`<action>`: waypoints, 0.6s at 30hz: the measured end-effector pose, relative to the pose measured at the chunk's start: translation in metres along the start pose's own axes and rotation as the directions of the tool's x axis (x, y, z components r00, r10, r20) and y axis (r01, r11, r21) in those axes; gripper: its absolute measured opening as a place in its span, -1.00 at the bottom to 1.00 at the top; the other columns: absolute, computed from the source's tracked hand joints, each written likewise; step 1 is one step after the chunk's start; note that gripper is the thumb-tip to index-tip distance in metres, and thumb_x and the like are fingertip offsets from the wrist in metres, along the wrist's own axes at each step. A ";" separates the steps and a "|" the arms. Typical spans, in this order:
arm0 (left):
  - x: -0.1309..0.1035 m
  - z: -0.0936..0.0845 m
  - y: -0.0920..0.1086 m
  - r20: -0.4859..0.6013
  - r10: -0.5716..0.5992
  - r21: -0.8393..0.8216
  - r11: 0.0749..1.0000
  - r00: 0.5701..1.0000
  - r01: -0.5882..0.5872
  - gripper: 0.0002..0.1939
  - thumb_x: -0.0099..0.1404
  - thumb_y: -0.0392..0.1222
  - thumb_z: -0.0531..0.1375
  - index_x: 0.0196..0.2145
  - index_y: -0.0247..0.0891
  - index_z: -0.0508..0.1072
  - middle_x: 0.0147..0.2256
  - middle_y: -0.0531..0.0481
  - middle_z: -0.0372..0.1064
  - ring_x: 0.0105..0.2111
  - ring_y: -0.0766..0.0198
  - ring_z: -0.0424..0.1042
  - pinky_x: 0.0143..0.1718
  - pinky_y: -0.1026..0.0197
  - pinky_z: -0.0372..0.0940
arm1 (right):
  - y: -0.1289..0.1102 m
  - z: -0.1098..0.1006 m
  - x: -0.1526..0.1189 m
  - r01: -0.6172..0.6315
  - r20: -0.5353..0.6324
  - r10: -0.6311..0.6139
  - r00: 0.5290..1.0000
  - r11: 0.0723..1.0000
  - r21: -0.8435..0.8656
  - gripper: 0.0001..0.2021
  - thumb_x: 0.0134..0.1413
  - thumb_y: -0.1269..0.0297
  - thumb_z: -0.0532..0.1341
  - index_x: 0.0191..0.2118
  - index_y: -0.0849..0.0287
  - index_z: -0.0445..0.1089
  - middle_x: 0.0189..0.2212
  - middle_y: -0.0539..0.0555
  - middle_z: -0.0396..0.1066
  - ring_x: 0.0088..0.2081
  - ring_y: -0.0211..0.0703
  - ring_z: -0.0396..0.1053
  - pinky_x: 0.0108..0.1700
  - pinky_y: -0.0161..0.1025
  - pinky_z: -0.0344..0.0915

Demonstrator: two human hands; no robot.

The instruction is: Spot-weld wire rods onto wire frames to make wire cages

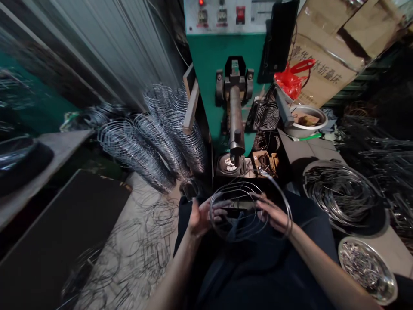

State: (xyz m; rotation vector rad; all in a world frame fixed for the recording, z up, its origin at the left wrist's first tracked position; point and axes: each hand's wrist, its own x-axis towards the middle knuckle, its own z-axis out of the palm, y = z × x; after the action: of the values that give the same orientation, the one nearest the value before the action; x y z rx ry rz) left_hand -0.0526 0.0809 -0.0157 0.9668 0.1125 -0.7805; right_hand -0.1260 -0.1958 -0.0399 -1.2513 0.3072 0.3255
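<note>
Wire rings between the hands now, right over the lap! The left hand has its grip loosely open, thumb well apart from the fingers, wire crossing by them; the right hand curls its fingers, a loop passing near its wrist, and I cannot tell whether that grip has hold. Out right, a bowl, then a basin of wire; leftward, ring stacks lean near the green machine.
</note>
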 end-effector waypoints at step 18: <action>0.005 0.028 -0.095 -0.390 0.287 0.119 0.958 0.875 -0.261 -0.41 0.03 -0.07 0.44 -0.11 -0.23 0.21 -0.28 -0.12 0.53 -0.24 0.17 0.53 -0.14 0.11 0.36 | -0.007 -0.095 -0.117 -0.026 -0.854 -0.118 0.507 0.988 -0.152 -0.57 -0.03 -0.30 0.26 -0.05 -0.31 0.44 -0.07 0.33 0.39 -0.06 0.22 0.42 -0.34 0.13 0.30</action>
State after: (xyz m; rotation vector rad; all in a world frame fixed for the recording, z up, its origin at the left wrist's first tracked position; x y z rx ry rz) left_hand -0.1170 0.0261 -0.0674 1.1664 0.3047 -0.3139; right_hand -0.2344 -0.2971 -0.0145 -1.4961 1.1426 -0.3932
